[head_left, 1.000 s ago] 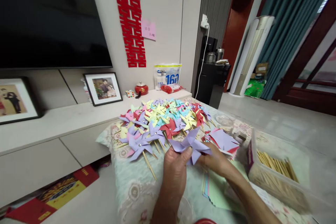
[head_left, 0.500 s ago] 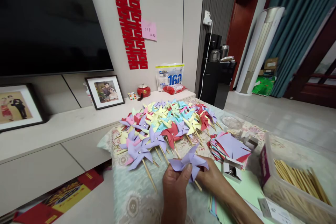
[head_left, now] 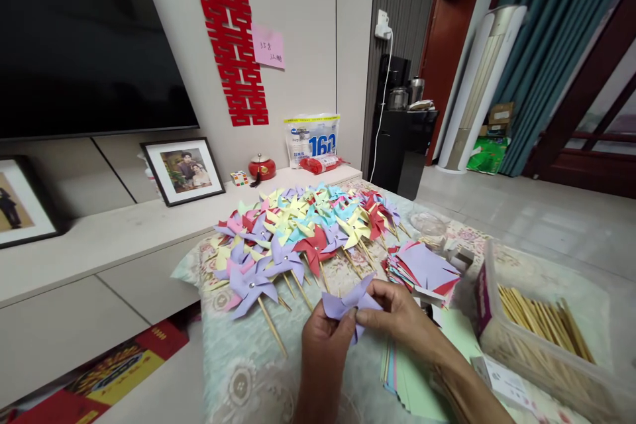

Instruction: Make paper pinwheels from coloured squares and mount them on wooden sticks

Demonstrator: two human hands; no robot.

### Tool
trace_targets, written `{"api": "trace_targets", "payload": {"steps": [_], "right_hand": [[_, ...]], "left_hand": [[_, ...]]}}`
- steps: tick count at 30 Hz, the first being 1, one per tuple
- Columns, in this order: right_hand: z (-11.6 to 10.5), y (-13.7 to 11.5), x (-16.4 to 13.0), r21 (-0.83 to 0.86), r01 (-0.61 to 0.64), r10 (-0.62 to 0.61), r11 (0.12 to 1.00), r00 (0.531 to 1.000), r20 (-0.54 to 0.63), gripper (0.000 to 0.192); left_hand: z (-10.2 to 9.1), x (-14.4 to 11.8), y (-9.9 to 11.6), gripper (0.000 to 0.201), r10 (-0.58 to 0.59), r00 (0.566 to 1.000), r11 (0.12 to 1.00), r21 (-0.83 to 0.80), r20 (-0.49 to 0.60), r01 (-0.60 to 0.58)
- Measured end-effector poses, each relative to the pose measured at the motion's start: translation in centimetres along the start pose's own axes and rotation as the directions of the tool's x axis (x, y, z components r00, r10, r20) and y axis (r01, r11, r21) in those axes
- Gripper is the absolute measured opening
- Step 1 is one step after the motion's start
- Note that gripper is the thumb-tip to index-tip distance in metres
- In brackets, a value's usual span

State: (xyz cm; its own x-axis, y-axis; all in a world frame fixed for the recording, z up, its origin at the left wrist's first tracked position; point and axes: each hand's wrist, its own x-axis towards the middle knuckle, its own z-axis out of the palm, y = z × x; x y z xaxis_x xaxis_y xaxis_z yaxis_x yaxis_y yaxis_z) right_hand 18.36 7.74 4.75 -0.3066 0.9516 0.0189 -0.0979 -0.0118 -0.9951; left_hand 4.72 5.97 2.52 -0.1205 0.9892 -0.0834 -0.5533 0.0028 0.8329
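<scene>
A purple paper pinwheel is held between my two hands over the near part of the table. My left hand grips it from the left, thumb pressed near its centre. My right hand pinches it from the right, thumb and fingers also close to the centre. The pinwheel's stick is hidden behind my hands. Just left lies a finished-looking purple pinwheel on a wooden stick. A red pinwheel and many others in yellow, blue, pink and purple are heaped behind.
At the right, a clear plastic box holds wooden sticks. Cut paper squares lie stacked beside a clear round lid. Green paper sheets and a small white box sit nearer. Behind stands a TV cabinet with framed photos.
My right hand has come from behind the pinwheel to its front, its thumb now at the centre. The stick end seen below is hidden now. The view has shifted slightly right.
</scene>
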Motion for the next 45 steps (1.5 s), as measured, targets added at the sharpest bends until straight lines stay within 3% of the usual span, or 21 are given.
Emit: {"api": "trace_targets", "payload": {"steps": [8, 12, 15, 17, 20, 23, 27, 33, 38, 40, 42, 45], "right_hand": [[0.1, 0.6, 0.1, -0.070, 0.014, -0.021, 0.997, 0.994, -0.109, 0.027], [0.0, 0.6, 0.1, -0.180, 0.108, -0.134, 0.978, 0.981, -0.139, 0.020], [-0.5, 0.5, 0.0, -0.118, 0.168, -0.186, 0.979, 0.970, -0.154, 0.017], [-1.0, 0.3, -0.2, 0.028, 0.162, -0.158, 0.986, 0.981, -0.109, 0.018], [-1.4, -0.3, -0.7, 0.134, 0.160, -0.172, 0.978, 0.982, 0.082, 0.016], [-1.1, -1.1, -1.1, 0.073, 0.170, -0.183, 0.983, 0.946, 0.266, 0.013], [-0.3, -1.9, -1.4, -0.043, 0.124, -0.096, 0.991, 0.912, 0.400, 0.015], [0.2, -1.6, -1.5, -0.128, 0.025, 0.032, 0.991, 0.905, 0.424, 0.023], [0.2, -1.2, -1.6, -0.183, 0.017, 0.044, 0.983, 0.946, 0.321, 0.020], [0.3, -1.3, -1.6, -0.178, 0.034, 0.025, 0.983, 0.948, 0.318, 0.020], [0.5, -1.6, -1.6, -0.175, 0.051, 0.012, 0.983, 0.939, 0.344, 0.021], [0.7, -2.0, -1.7, -0.204, 0.044, 0.036, 0.978, 0.927, 0.374, 0.021]], "left_hand": [[-0.7, 0.3, -0.8, 0.022, 0.031, 0.995, 0.990, 0.136, 0.094, -0.044], [-0.9, 0.1, -0.5, 0.023, 0.037, 0.994, 0.987, 0.154, 0.106, -0.054], [-1.0, -0.1, 0.5, 0.027, 0.012, 0.992, 0.994, 0.106, 0.126, -0.025], [-1.1, -0.1, 1.4, 0.036, 0.027, 0.993, 0.999, 0.014, 0.116, -0.029], [-1.3, 0.0, 2.6, 0.046, -0.044, 0.998, 0.981, -0.188, 0.052, 0.053], [-1.3, -0.1, 3.1, 0.048, -0.084, 0.995, 0.954, -0.286, 0.048, 0.095], [-1.2, -0.4, 2.9, 0.048, -0.057, 0.996, 0.968, -0.239, 0.075, 0.074], [-1.2, -0.4, 2.6, 0.049, 0.034, 0.991, 0.990, -0.142, 0.131, -0.015], [-0.8, -0.8, 2.4, 0.045, 0.069, 0.983, 0.987, -0.157, 0.173, -0.042], [-0.9, -0.8, 2.5, 0.039, 0.114, 0.985, 0.984, -0.152, 0.132, -0.093], [-1.1, -0.4, 2.6, 0.031, 0.142, 0.990, 0.984, -0.114, 0.013, -0.140], [-1.1, 0.0, 2.6, 0.028, 0.108, 0.984, 0.993, -0.023, -0.144, -0.113]]}}
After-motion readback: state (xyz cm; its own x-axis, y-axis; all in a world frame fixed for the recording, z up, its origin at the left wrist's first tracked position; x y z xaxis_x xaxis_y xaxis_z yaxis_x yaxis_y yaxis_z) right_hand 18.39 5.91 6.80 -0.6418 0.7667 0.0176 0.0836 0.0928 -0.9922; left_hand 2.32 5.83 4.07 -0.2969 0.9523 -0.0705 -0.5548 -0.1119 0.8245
